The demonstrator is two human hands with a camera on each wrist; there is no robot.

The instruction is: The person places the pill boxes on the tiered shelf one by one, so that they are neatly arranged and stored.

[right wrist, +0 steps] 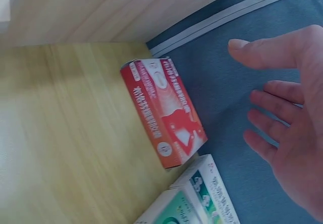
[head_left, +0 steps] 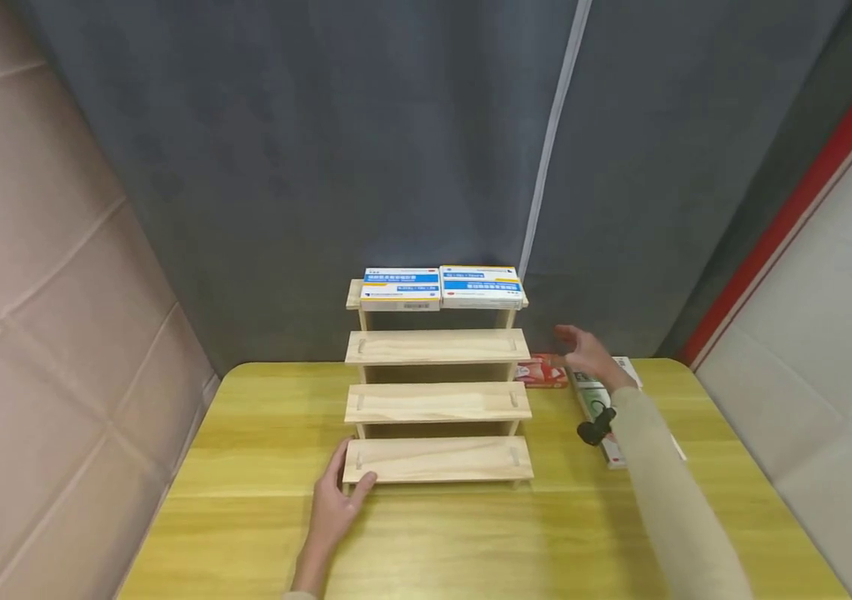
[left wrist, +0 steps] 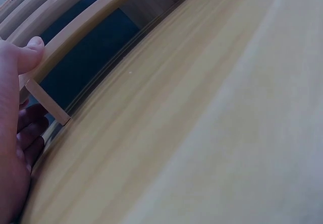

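A wooden tiered display rack (head_left: 437, 458) with several steps stands on the table. At the left end of its lowest step, my left hand (head_left: 333, 500) grips the board. In the left wrist view the thumb (left wrist: 31, 55) lies on the step's edge and the other fingers curl beside the rack's leg (left wrist: 48, 102). My right hand (head_left: 587, 357) is empty, its fingers spread and relaxed, to the right of the rack. Near it lies a red medicine box (right wrist: 164, 112), with a green-and-white medicine box (right wrist: 209, 191) beside it.
Two blue-and-white medicine boxes, a left one (head_left: 400, 289) and a right one (head_left: 480, 287), lie side by side on the top step. More boxes lie partly under the right forearm. A grey curtain (head_left: 321, 167) hangs behind the table (head_left: 268, 467).
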